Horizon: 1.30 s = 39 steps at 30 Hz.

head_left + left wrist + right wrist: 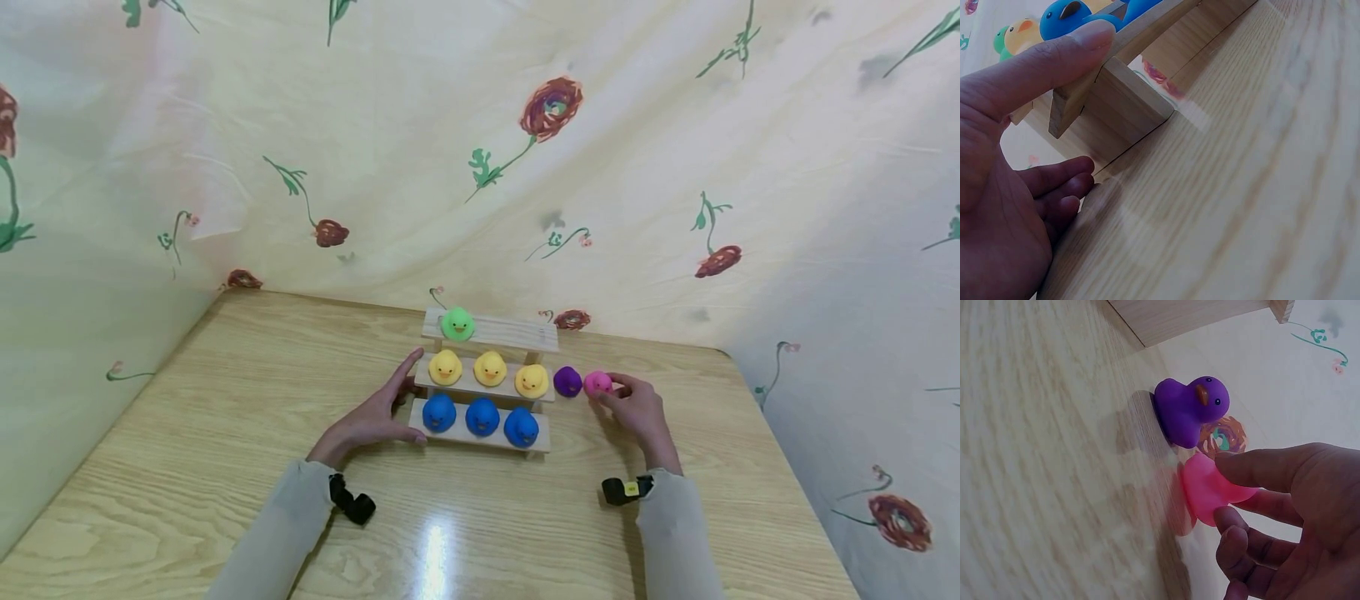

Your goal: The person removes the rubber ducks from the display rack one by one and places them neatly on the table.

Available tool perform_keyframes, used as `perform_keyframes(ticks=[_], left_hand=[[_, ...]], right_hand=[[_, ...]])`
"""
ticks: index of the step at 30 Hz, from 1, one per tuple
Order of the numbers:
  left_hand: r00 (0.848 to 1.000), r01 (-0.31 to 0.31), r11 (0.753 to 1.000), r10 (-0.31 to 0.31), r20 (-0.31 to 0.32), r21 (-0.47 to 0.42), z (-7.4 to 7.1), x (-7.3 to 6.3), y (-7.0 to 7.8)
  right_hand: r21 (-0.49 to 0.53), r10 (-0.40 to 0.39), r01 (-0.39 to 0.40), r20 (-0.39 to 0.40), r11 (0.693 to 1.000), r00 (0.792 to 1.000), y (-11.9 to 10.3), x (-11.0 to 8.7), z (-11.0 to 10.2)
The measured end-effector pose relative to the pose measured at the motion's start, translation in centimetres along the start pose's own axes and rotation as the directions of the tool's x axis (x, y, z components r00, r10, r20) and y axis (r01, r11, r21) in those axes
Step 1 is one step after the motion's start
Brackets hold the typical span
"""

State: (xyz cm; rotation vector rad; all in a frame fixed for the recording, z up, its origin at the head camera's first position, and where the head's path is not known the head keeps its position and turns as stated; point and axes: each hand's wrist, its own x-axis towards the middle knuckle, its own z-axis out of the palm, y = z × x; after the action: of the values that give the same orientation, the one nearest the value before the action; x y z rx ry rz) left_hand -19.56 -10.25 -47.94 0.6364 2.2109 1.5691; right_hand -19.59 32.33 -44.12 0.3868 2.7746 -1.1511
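Note:
A wooden three-step rack (517,332) stands on the table with toy ducks on it. On its top step sits a green duck (457,324). The middle step carries yellow ducks (490,369), and blue ducks (482,417) line the bottom one. My left hand (378,414) spans the rack's left end, thumb (1079,53) along the bottom step's end and the other fingers beside the side panel. To the right of the rack, my right hand (635,408) holds a pink duck (1207,487) between thumb and fingers. Left of it stands a purple duck (1188,412) on the table.
The light wood table (187,433) reaches back to a flower-printed cloth (420,167), which also hangs along both sides. Black wrist cameras (352,500) are strapped over the sleeves.

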Motion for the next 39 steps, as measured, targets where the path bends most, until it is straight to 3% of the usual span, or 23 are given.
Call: perform_keyframes(ticks=[30,39], left_hand=[[1.000,0.003,1.000,-0.003,0.004,-0.018,0.0,0.0,-0.2],[1.000,0.012,1.000,-0.012,0.008,-0.011,0.0,0.0,-0.2]], right_hand=[[-0.021,-0.005,0.005,-0.013,1.000,1.000,0.1,-0.3,-0.2],[-0.047,-0.140,0.137,-0.087,0.990,0.986,-2.3,-1.1,-1.8]])
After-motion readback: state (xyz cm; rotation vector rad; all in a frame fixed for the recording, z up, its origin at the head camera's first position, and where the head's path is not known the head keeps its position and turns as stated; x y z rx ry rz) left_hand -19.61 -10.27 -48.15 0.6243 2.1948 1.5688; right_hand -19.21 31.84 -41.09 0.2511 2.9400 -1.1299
